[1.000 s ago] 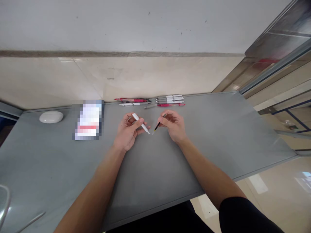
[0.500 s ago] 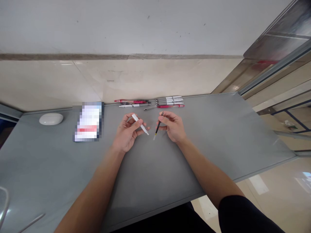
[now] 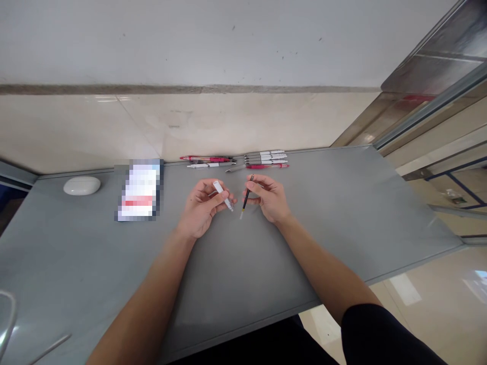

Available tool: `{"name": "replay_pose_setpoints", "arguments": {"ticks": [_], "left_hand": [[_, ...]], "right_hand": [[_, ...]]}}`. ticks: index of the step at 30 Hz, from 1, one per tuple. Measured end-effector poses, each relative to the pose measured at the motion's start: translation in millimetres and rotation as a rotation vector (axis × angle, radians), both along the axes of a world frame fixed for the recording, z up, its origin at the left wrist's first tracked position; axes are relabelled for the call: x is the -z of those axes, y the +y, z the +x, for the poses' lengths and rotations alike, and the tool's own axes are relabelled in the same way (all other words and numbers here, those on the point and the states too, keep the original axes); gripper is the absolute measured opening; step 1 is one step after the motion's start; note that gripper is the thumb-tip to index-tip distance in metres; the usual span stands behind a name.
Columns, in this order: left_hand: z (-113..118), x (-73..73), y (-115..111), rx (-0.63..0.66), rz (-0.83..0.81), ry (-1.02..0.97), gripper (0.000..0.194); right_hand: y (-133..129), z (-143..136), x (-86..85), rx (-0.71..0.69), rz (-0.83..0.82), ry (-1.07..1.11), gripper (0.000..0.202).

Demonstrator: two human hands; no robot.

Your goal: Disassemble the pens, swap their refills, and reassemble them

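Note:
Between the thumb and fingers of my left hand (image 3: 201, 209) is a white pen barrel (image 3: 219, 188), its narrow end slanting down to the right. My right hand (image 3: 271, 197) pinches a slim pen refill (image 3: 246, 199), mostly black with a yellowish part and a clear tip pointing down. The barrel and the refill are held apart, a small gap between them, above the grey table (image 3: 243, 284). Beyond my hands, pens lie along the back edge: a red pen (image 3: 205, 159) and a white pen (image 3: 209, 165) on the left, several white pens (image 3: 273, 156) and a red pen (image 3: 268, 166) on the right.
A phone-like device with a blurred screen (image 3: 140, 192) lies left of my hands. Farther left sits a smooth white oval object (image 3: 82, 185). A thin pale cable or wire (image 3: 11, 314) shows at the lower left. A wall (image 3: 243, 119) rises behind the table.
The white barrel in my left hand has turned a little and its upper end has shifted slightly right. My right hand and the refill have hardly moved.

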State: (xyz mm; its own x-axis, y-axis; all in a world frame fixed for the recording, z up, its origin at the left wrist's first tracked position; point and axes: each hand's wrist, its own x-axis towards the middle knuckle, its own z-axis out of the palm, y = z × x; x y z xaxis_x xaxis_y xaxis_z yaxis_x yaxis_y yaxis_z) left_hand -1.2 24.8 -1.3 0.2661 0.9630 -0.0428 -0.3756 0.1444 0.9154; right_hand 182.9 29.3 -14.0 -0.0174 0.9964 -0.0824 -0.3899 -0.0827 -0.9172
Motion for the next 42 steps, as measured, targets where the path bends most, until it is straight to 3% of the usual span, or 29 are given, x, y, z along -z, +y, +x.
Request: {"name": "replay_pose_setpoints", "arguments": {"ticks": [23, 34, 42], "left_hand": [[-1.1, 2.5, 0.7, 0.011, -0.088, -0.079, 0.032], [-3.8, -1.0, 1.8, 0.025, -0.206, -0.194, 0.025], [-3.1, -3.1, 0.4, 0.054, -0.186, -0.17, 0.026]], "right_hand": [[-4.6, 0.6, -3.8, -0.051, -0.001, -0.007, 0.025], [-5.1, 3.4, -2.8, -0.123, -0.004, 0.051, 0.026], [-5.6, 5.5, -2.4, -0.171, -0.003, 0.067, 0.025]]}}
